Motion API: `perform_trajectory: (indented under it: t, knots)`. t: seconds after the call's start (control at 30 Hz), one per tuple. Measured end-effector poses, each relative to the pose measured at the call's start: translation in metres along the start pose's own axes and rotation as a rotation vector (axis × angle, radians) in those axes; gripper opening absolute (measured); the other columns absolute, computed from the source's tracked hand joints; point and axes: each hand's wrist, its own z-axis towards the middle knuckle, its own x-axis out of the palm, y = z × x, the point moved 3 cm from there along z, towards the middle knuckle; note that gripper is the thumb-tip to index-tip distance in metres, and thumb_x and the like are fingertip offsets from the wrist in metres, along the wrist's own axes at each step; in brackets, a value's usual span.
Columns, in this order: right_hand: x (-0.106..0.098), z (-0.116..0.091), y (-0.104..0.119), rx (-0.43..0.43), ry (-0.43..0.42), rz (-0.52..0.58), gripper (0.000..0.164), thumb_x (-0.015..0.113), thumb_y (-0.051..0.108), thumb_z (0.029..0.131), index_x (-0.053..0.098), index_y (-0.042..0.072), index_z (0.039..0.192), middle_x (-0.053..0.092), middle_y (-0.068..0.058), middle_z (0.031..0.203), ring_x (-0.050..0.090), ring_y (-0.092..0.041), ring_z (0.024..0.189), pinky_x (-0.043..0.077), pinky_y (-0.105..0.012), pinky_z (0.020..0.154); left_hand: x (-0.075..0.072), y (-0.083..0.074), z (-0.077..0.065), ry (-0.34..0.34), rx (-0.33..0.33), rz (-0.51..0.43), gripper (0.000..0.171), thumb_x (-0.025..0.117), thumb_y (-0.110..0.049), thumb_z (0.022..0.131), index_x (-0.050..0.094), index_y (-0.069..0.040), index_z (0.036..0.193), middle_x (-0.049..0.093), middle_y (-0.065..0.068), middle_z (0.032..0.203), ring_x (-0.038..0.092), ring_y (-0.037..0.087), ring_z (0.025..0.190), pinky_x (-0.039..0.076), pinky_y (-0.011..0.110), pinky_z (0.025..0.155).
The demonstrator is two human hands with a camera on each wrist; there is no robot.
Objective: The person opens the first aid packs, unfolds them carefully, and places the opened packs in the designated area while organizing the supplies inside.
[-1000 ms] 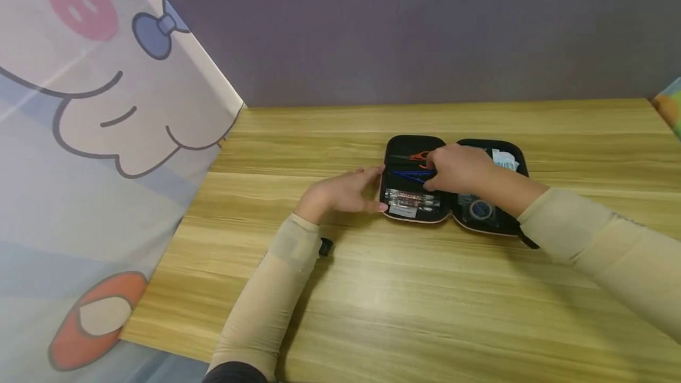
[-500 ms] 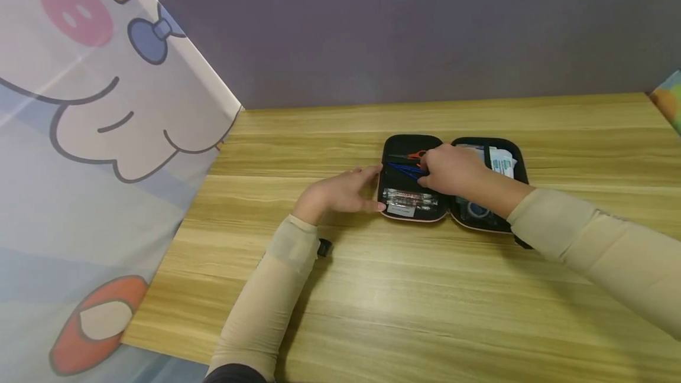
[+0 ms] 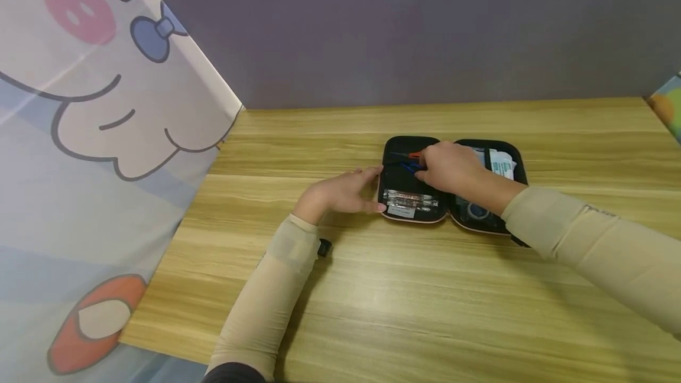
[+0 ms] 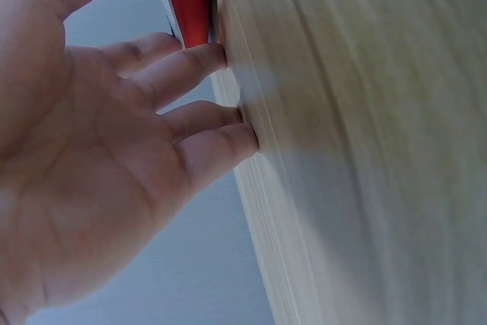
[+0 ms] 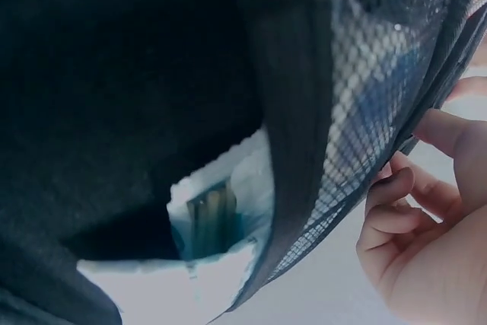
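Observation:
A black-lined zip case (image 3: 400, 181) lies unfolded on the wooden table, its outside red in the left wrist view. My left hand (image 3: 343, 192) rests along the case's left edge, thumb near the lower corner and fingers extended. In the left half, my right hand (image 3: 452, 165) pinches blue tweezers (image 3: 411, 167), with only a short blue part showing left of the fingers. Just above them lie orange-handled scissors (image 3: 414, 155), partly behind the right hand. Clear-wrapped sticks (image 3: 408, 198) sit in a row lower in the same half, above a white label (image 3: 401, 212).
In the case's right half are a white packet (image 3: 502, 164) under a black strap and a round roll (image 3: 477, 211), partly behind the right forearm. A mesh pocket (image 5: 365, 89) shows in the right wrist view. A grey wall (image 3: 425, 28) stands behind the table (image 3: 372, 288).
My right hand has shifted slightly left with the tweezers, and their long tips no longer show, leaving a shorter blue part. My left hand stays at the case's edge.

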Motion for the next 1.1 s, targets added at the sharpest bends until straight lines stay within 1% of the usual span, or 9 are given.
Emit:
perform_trajectory:
  t: [0.1, 0.33, 0.5, 0.63, 0.77, 0.87, 0.93, 1.0, 1.1]
  knots:
    - [0.000, 0.003, -0.002, -0.013, -0.023, -0.034, 0.023, 0.072, 0.031, 0.102, 0.079, 0.009, 0.101, 0.071, -0.006, 0.078, 0.063, -0.020, 0.063, 0.048, -0.035, 0.053, 0.000, 0.000, 0.001, -0.009, 0.009, 0.027, 0.101, 0.071, -0.055, 0.099, 0.010, -0.026, 0.174, 0.025, 0.007, 0.179, 0.014, 0.036, 0.167, 0.020, 0.055, 0.136]
    - [-0.004, 0.010, -0.008, -0.028, -0.027, -0.126, 0.029, 0.071, 0.031, 0.103, 0.076, 0.004, 0.113, 0.069, -0.006, 0.075, 0.062, -0.020, 0.061, 0.044, -0.035, 0.050, -0.001, -0.001, 0.000, -0.003, -0.001, 0.051, 0.101, 0.069, -0.057, 0.099, 0.009, -0.027, 0.174, 0.023, 0.005, 0.179, 0.013, 0.034, 0.168, 0.020, 0.053, 0.136]
    - [-0.004, 0.014, -0.006, -0.089, -0.030, -0.200, 0.027, 0.070, 0.031, 0.104, 0.077, 0.005, 0.107, 0.067, -0.005, 0.071, 0.061, -0.019, 0.058, 0.045, -0.034, 0.050, -0.001, -0.001, 0.000, -0.004, -0.009, 0.045, 0.101, 0.069, -0.058, 0.099, 0.008, -0.027, 0.174, 0.023, 0.007, 0.179, 0.013, 0.035, 0.168, 0.020, 0.054, 0.136]
    - [0.001, 0.015, -0.002, -0.228, -0.047, -0.213, 0.021, 0.070, 0.020, 0.104, 0.077, 0.002, 0.112, 0.075, -0.010, 0.086, 0.065, -0.019, 0.062, 0.052, -0.034, 0.052, 0.000, -0.002, -0.001, 0.001, -0.005, 0.047, 0.101, 0.069, -0.057, 0.100, 0.007, -0.027, 0.174, 0.022, 0.006, 0.179, 0.013, 0.035, 0.168, 0.020, 0.054, 0.136]
    - [0.003, 0.014, 0.000, -0.356, -0.002, -0.187, 0.014, 0.070, 0.013, 0.102, 0.076, 0.002, 0.109, 0.075, -0.014, 0.101, 0.070, -0.022, 0.075, 0.058, -0.037, 0.061, 0.001, -0.002, 0.000, 0.004, 0.008, 0.038, 0.101, 0.068, -0.057, 0.100, 0.007, -0.026, 0.174, 0.022, 0.007, 0.179, 0.013, 0.036, 0.168, 0.020, 0.054, 0.136]
    - [-0.001, 0.013, -0.002, -0.383, 0.014, -0.203, 0.012, 0.073, 0.012, 0.101, 0.079, 0.005, 0.108, 0.075, -0.015, 0.109, 0.073, -0.026, 0.087, 0.059, -0.039, 0.067, 0.001, -0.001, -0.001, 0.005, 0.005, 0.033, 0.101, 0.068, -0.057, 0.100, 0.007, -0.026, 0.174, 0.022, 0.008, 0.179, 0.012, 0.037, 0.168, 0.020, 0.055, 0.136]
    - [-0.004, 0.012, -0.003, -0.388, -0.002, -0.238, 0.013, 0.073, 0.013, 0.100, 0.081, 0.008, 0.109, 0.076, -0.015, 0.112, 0.074, -0.027, 0.091, 0.060, -0.040, 0.067, 0.000, -0.001, -0.002, 0.004, -0.004, 0.035, 0.101, 0.068, -0.057, 0.100, 0.006, -0.027, 0.174, 0.022, 0.008, 0.179, 0.012, 0.036, 0.168, 0.020, 0.055, 0.136]
    - [-0.005, 0.011, -0.005, -0.396, -0.035, -0.297, 0.014, 0.072, 0.014, 0.101, 0.081, 0.007, 0.108, 0.076, -0.016, 0.113, 0.073, -0.027, 0.086, 0.059, -0.038, 0.063, 0.000, -0.002, -0.001, 0.004, -0.010, 0.041, 0.100, 0.068, -0.056, 0.100, 0.006, -0.027, 0.174, 0.022, 0.008, 0.179, 0.012, 0.035, 0.168, 0.020, 0.054, 0.136]
    - [-0.002, 0.009, -0.007, -0.413, -0.075, -0.354, 0.016, 0.070, 0.013, 0.102, 0.081, 0.004, 0.108, 0.074, -0.018, 0.111, 0.066, -0.023, 0.071, 0.052, -0.035, 0.054, 0.001, -0.002, 0.000, 0.005, -0.008, 0.039, 0.101, 0.069, -0.056, 0.100, 0.007, -0.027, 0.174, 0.023, 0.009, 0.179, 0.012, 0.035, 0.168, 0.020, 0.054, 0.136]
